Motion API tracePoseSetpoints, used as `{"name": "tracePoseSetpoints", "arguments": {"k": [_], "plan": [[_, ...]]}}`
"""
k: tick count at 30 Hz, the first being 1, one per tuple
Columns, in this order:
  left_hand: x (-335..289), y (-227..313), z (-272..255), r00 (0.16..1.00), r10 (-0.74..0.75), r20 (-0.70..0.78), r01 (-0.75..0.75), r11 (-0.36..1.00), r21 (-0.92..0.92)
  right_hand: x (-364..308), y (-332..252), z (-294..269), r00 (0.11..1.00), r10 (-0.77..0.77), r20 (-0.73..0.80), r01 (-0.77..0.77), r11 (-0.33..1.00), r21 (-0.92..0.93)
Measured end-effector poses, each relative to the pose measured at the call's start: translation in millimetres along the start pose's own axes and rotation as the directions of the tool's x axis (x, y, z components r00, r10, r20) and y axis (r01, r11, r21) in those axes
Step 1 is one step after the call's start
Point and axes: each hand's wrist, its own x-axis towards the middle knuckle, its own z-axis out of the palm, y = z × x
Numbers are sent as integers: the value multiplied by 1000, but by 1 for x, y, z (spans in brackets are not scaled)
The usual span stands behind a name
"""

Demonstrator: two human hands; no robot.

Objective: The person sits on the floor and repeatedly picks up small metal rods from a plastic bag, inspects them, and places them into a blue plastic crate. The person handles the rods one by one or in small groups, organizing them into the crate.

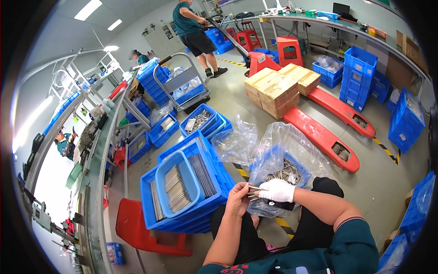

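Note:
My bare left hand (239, 198) is closed, its thumb and fingers pinching the ends of a few thin metal rods (252, 193). Facing it, my right hand (277, 190) wears a white glove and grips the same rods from the other side. Just beyond my hands sits a blue bin (305, 171) lined with clear plastic, holding a jumble of loose metal rods (287, 172). To the left, a light blue basket (160, 183) with rods laid in neat rows rests in a larger blue bin (147, 208), where more rods lie alongside it.
A red pallet jack (315, 137) carries cardboard cartons (273, 89) ahead; a person (189, 32) stands at its handle. A red stool (137, 228) is at my left, beside a long workbench (102, 173). Stacked blue bins (358, 77) stand at the right.

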Motion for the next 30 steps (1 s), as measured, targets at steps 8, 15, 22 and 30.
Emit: {"name": "tracePoseSetpoints", "arguments": {"k": [8,15,22,30], "plan": [[0,11,-1,981,-96,169,104,994,-42,-3,6,-1,977,-184,109,128,912,390],[14,4,-8,956,-186,226,209,974,-82,2,14,2,993,-80,87,33,899,437],[10,8,-4,970,-150,193,164,985,-56,-5,8,-1,996,32,79,-67,865,497],[8,10,-3,998,68,3,-64,919,388,3,15,-8,998,-4,59,-13,957,291]]}}
